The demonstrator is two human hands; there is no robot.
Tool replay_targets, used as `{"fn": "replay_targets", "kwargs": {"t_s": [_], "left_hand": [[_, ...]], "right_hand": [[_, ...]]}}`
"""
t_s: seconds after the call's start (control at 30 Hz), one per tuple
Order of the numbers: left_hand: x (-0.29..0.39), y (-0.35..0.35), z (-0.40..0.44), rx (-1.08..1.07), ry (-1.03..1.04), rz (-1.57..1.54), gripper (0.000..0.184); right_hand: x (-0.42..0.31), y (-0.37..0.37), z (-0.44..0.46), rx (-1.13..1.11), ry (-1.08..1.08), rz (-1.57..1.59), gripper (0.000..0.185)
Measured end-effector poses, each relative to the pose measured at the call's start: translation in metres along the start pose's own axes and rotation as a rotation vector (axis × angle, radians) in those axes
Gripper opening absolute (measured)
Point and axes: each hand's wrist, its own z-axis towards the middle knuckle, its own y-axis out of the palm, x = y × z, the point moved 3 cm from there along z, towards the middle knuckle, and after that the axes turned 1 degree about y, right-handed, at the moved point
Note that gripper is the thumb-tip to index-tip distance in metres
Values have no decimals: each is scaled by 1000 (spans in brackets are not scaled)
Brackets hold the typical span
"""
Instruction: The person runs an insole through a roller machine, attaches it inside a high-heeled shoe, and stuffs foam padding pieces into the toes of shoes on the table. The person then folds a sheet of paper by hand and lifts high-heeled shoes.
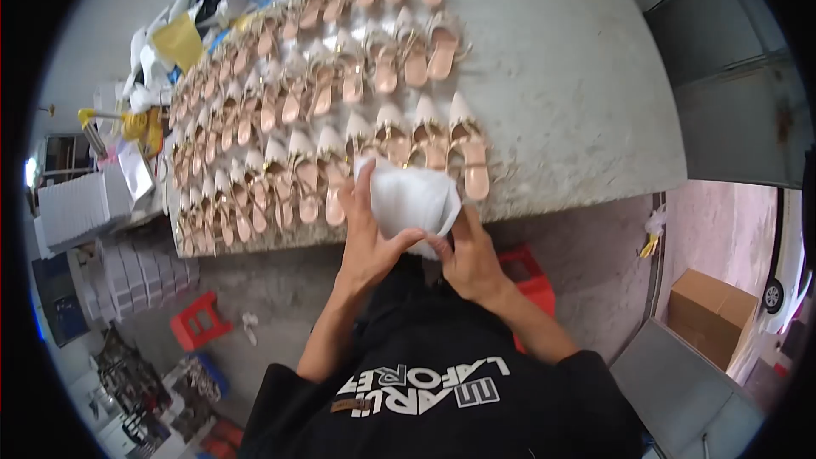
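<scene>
Between my two hands is a white, soft-looking sheet (408, 197), perhaps tissue paper or thin foam, folded or bunched up. My left hand (371, 234) grips its left side, with the thumb along the lower edge. On the right side, my right hand (467, 255) pinches the lower corner. Just beyond the sheet, rows of beige pointed shoes (473, 153) with straps and gold trim stand on a grey worktable (561, 102). The sheet covers part of the nearest row.
Stacked white boxes (127, 272) stand at the left, near a yellow tape dispenser (132, 125). Red plastic stools (201, 321) sit on the floor below the table. An open cardboard box (712, 310) is at the right. Bags and bottles clutter the table's far left.
</scene>
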Motion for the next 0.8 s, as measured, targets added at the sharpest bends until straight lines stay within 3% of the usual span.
{"fn": "replay_targets", "kwargs": {"t_s": [0.13, 0.23, 0.27, 0.3, 0.33, 0.37, 0.43, 0.5, 0.53, 0.6, 0.67, 0.73, 0.77, 0.8], "left_hand": [[-10, 16, 6, 25, -61, 91, 125], [-38, 39, 4, 15, -113, 74, 128], [-46, 45, 3, 22, -108, 63, 128], [-44, 56, 0, -91, -118, -123, 127], [-34, 71, 1, -248, 8, -199, 120], [-24, 90, -3, -367, 68, -104, 126], [-22, 135, 1, -516, 52, -206, 123], [-40, 172, 11, -513, -12, -183, 121], [-49, 183, 18, -504, -54, -141, 120], [-51, 190, 20, -482, -116, -148, 120], [-49, 194, 17, -437, -172, -210, 120], [-55, 201, 13, -400, -117, -202, 121], [-58, 201, 11, -362, -56, -198, 123], [-64, 204, 11, -372, -21, -180, 124]], "right_hand": [[9, -2, -1, 46, -243, -46, 57], [28, -17, 1, -58, 69, -45, 50], [41, -42, 13, 166, -256, -342, 48], [54, -78, 34, 281, -189, -279, 39], [66, -114, 64, 382, -154, -431, 49], [102, -130, 91, 356, -147, -428, 49], [170, -135, 135, 143, -146, -340, 51], [203, -88, 150, -271, -87, -153, 50], [211, -69, 156, -285, -94, -154, 50], [214, -41, 171, -158, -397, -72, 40], [208, -34, 168, -142, -436, -186, 37], [209, -37, 159, -99, -357, -214, 34], [206, -38, 157, -58, -70, -169, 29], [206, -38, 160, 16, -75, -198, 25]]}}
